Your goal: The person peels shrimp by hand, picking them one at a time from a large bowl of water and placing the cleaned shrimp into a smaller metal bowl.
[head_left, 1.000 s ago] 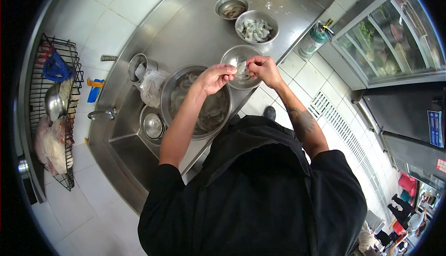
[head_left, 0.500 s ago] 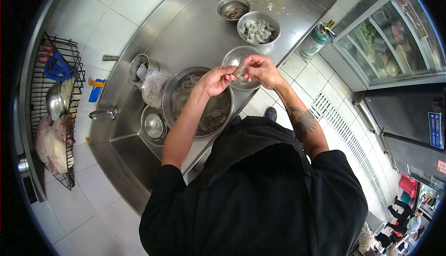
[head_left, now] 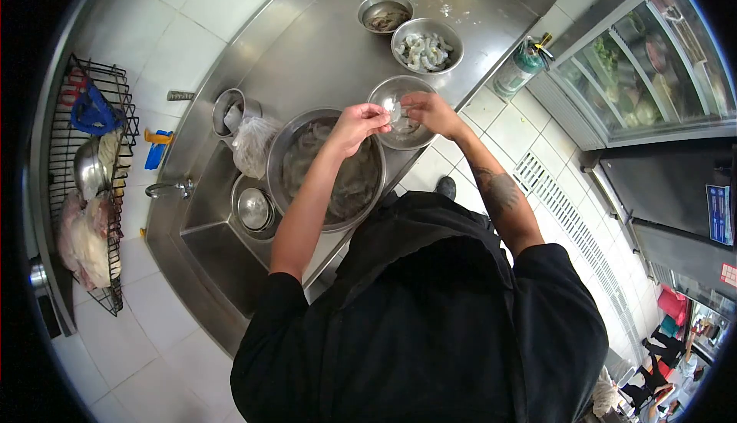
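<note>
My left hand (head_left: 362, 127) is closed in a pinch above the right rim of a large steel bowl (head_left: 378, 200) of shrimp in water. At its fingertips is a small pale shrimp (head_left: 394, 113), partly lost against the shiny metal behind. My right hand (head_left: 431, 113) is a little apart from it, fingers curled together over a smaller steel bowl (head_left: 418, 143); what they hold, if anything, cannot be made out. Just beyond sits a bowl of peeled shrimp (head_left: 427, 51). Farther back, a small bowl (head_left: 385, 14) holds dark brownish pieces.
A sink (head_left: 219, 266) with a faucet (head_left: 170, 188) lies left of the large bowl. A plastic bag (head_left: 252, 147) leans by a steel pot (head_left: 230, 107). A wire rack (head_left: 84, 116) hangs on the wall. A gas cylinder (head_left: 522, 68) and a glass-door fridge (head_left: 645, 62) stand right.
My hands, together at the shrimp before, have drawn slightly apart. My right hand has shifted right, over the smaller bowl.
</note>
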Tool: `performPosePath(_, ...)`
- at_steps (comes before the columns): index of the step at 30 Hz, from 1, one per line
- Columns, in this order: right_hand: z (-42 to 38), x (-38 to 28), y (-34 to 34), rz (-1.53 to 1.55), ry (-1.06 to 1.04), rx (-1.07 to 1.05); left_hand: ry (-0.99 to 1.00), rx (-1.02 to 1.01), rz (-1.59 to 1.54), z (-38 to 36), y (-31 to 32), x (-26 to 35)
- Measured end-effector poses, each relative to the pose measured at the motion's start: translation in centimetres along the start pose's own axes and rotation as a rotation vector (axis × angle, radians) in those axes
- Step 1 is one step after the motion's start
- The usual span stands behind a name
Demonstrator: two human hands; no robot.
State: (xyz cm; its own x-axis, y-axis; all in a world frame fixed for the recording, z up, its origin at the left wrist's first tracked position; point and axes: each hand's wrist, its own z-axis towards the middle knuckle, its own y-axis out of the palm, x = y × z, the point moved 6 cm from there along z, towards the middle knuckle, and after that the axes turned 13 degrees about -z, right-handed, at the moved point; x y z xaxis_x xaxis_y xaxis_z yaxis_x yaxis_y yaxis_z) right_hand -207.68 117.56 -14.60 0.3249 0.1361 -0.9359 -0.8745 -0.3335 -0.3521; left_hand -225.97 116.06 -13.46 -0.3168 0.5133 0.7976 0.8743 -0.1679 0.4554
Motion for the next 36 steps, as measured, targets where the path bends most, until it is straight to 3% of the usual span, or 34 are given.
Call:
performPosePath(1, -0.1, 0.4, 0.3, 0.209, 0.178, -0.043, 0.003, 0.003, -0.001, 0.3, -0.1, 0.0)
performPosePath(4, -0.5, -0.5, 0.7, 0.382, 0.347, -0.190, 0.117, -0.081, 0.154, 0.7, 0.7, 0.0)
performPosePath(6, -0.5, -0.8, 0.7, 0.347, 0.355, -0.202, 0.272, -0.253, 0.364, 0.6, 2.6, 0.2)
performPosePath(7, -0.5, -0.8, 0.8, 0.312, 0.361, -0.218, 0.297, -0.219, 0.575, 0.3, 3.1, 0.3)
performPosePath(8, -0.6, -0.6, 0.7, 0.313, 0.364, -0.217, 0.293, -0.220, 0.574, -0.3, 3.8, 0.6)
performPosePath(10, -0.5, -0.9, 0.3, 0.353, 0.369, -0.196, 0.789, -0.321, 1.126, -2.5, 7.0, 2.6)
performPosePath(11, -0.7, -1.4, 0.1, 0.354, 0.371, -0.197, 0.686, -0.259, 1.170, -2.4, 6.9, 2.5)
performPosePath(14, -0.8, -2.2, -0.9, 0.424, 0.400, -0.128, 0.710, -0.231, 1.159, -2.3, 7.4, 2.8)
performPosePath(18, -0.8, -2.4, -1.2, 0.235, 0.320, -0.109, 0.735, -0.279, 1.068, -1.9, 7.6, 3.1)
performPosePath(20, -1.0, -3.6, -1.5, 0.066, 0.280, -0.087, 0.611, -0.264, 1.046, -1.6, 7.3, 3.0)
performPosePath(25, -1.0, -2.6, -0.9, 0.061, 0.347, -0.018, 0.653, -0.293, 1.004, -1.9, 7.7, 3.0)
performPosePath(27, -1.1, -2.5, -1.0, 0.125, 0.386, -0.023, 0.859, -0.224, 1.034, -2.3, 7.9, 3.2)
performPosePath(30, -1.0, -2.9, -1.2, 0.230, 0.370, -0.032, 0.777, -0.218, 1.092, -2.1, 8.4, 3.2)
performPosePath(32, -1.2, -3.8, -1.8, 0.070, 0.324, 0.020, 0.777, -0.233, 1.083, -2.0, 8.3, 3.1)
performPosePath(36, -1.4, -2.9, -1.9, 0.050, 0.370, 0.027, 0.772, -0.260, 1.037, -1.7, 7.7, 2.7)
